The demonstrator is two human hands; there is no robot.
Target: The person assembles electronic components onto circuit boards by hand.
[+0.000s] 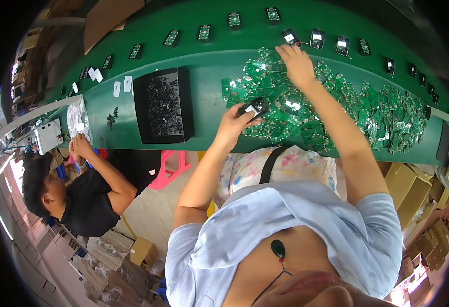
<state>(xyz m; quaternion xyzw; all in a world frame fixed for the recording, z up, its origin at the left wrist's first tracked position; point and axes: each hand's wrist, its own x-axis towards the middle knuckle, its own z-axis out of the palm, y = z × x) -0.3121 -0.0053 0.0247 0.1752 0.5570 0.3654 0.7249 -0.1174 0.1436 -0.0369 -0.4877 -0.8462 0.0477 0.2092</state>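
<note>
My left hand is closed around a small black plastic housing with a white part inside, held over the near left of a heap of green circuit boards. Stretched out to the far side of the bench, my right hand has its fingertips at the near edge of another black housing, which also shows a white part. That housing sits tilted compared with its neighbours, and my fingers appear to grip it. Thin wires show beside it.
Black housings, several with green boards, line the far green strip. Left of the heap stands a black box of small black parts. White covers lie beyond it. A co-worker works at the left near a pink stool.
</note>
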